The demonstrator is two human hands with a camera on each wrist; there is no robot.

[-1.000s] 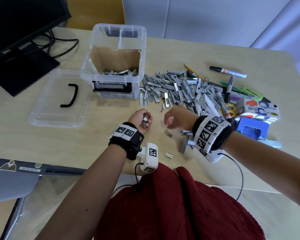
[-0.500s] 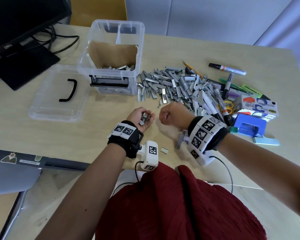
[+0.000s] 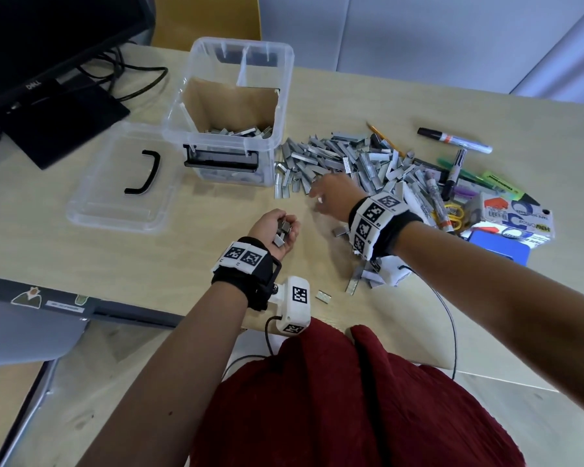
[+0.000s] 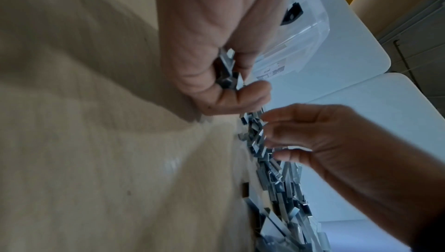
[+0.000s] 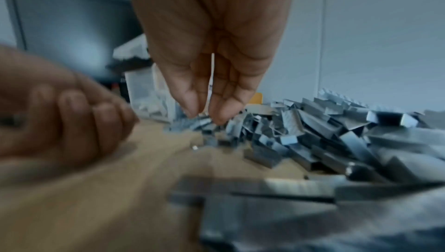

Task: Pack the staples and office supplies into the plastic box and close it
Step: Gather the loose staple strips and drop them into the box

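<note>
- My left hand [image 3: 277,232] cups a small clutch of staple strips [image 3: 283,230], fingers curled round them, resting on bare table [image 3: 81,257] with free room between it and the lid [image 3: 122,183].
- My right hand [image 3: 334,197] reaches, fingers straight and loose, tips touching the near edge of the staple pile [image 3: 351,160]; nothing held.
- The plastic box [image 3: 231,109] stands open just left of the pile, staples already inside.
- Markers [image 3: 454,140] lie at the pile's far right.
- Only the head view shows box and lid whole; the right wrist view shows my fingertips [image 5: 192,109] meeting the staples.
</note>
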